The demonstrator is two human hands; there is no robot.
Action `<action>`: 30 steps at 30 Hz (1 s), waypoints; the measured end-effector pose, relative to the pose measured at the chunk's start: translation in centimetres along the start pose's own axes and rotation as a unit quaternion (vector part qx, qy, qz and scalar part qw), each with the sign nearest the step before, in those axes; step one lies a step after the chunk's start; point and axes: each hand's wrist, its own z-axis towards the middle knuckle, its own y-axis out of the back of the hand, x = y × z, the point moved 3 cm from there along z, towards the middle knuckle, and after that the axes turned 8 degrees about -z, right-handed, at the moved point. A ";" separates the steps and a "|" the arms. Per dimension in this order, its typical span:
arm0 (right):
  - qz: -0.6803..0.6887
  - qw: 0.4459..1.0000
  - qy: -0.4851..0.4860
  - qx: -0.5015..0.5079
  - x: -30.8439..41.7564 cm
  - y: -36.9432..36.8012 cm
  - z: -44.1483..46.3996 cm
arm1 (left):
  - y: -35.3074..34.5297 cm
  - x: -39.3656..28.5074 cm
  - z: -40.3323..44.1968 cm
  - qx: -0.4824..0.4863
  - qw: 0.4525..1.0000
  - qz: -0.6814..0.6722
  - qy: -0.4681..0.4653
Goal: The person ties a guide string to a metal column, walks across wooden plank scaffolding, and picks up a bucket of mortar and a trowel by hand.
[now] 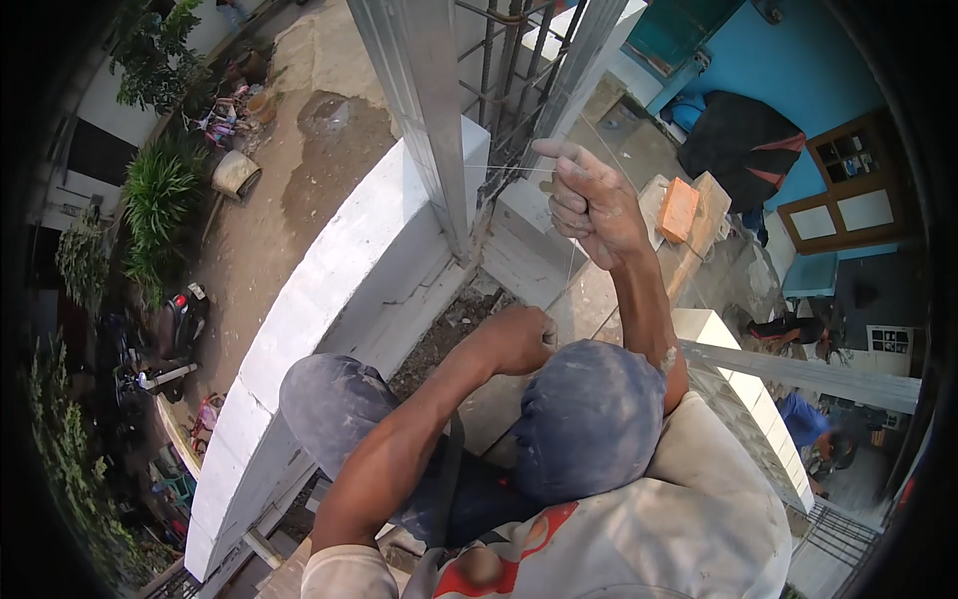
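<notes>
My right hand (591,205) is raised beside the steel rebar column (504,75). Its index finger points left and the other fingers are curled, with a thin white string (514,168) running from the finger toward the metal upright (419,110). Lower and nearer my knees, my left hand (521,339) is closed in a fist by the left edge of the plank; a thin line rises from near it toward my right hand. What lies inside the left fist is too small to make out. Both knees are bent below the hands.
White block walls (329,260) curve along the left and meet at the column. An orange brick (678,210) lies on a wooden board (704,225) to the right. A metal bar (798,374) crosses at right. Two people (803,424) are farther off at right. A motorbike (180,324) stands at left.
</notes>
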 end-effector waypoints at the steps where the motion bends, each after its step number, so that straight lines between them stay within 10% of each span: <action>1: -0.169 0.984 0.029 -0.036 0.9 1.4 0.4 | 0.6 -0.1 -0.2 0.000 1.000 0.001 -0.002; 5: -0.556 0.826 0.079 -0.049 2.9 5.0 1.3 | 4.7 0.0 -0.4 -0.143 0.987 -0.059 -0.043; 19: -0.596 0.734 0.211 -0.250 11.8 11.6 9.4 | 8.6 -2.6 -1.2 -0.339 0.926 -0.151 -0.068; 26: -0.638 0.700 0.219 -0.236 13.7 13.7 11.8 | 12.0 -8.1 -6.4 -0.575 0.739 0.125 -0.329; 30: -0.665 0.666 0.245 -0.231 15.0 12.5 10.3 | 14.7 -8.6 -8.9 -0.645 0.704 0.158 -0.252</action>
